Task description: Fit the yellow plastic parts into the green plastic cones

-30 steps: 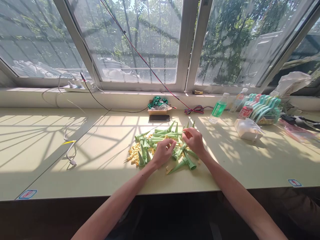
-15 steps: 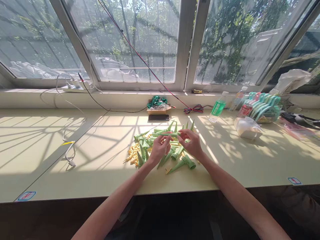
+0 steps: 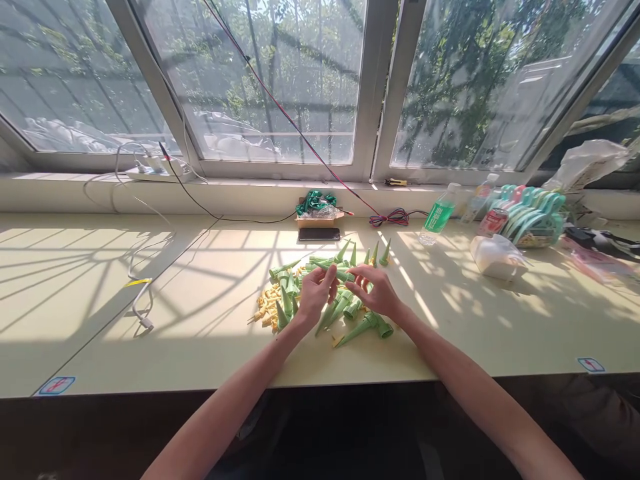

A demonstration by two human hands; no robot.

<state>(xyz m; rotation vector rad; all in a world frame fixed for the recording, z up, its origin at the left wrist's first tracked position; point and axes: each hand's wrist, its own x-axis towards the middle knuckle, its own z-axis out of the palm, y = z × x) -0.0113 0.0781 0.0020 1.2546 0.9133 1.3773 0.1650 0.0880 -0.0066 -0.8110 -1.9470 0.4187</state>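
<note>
Between my hands is a green plastic spike (image 3: 342,274), held above a pile of similar pieces. My left hand (image 3: 316,291) is closed, pinching it near its left end. At the spike's right end, the thumb and fingers of my right hand (image 3: 379,291) are closed around it; any small part there is hidden. Beneath and around both hands lie several green spikes (image 3: 361,327), some upright and some on their sides. A heap of small yellow plastic pieces (image 3: 269,305) lies left of my left hand.
Behind the pile are a dark phone (image 3: 319,235) and a small box (image 3: 320,223). A green-labelled bottle (image 3: 439,215), a can (image 3: 493,222), a white packet (image 3: 497,257) and teal hangers (image 3: 537,217) stand right. A white cable (image 3: 143,303) lies left on the table.
The green spike has tilted, its right end now lower. My right hand has shifted slightly left and down, its fingers closer to my left hand. The view has moved slightly.
</note>
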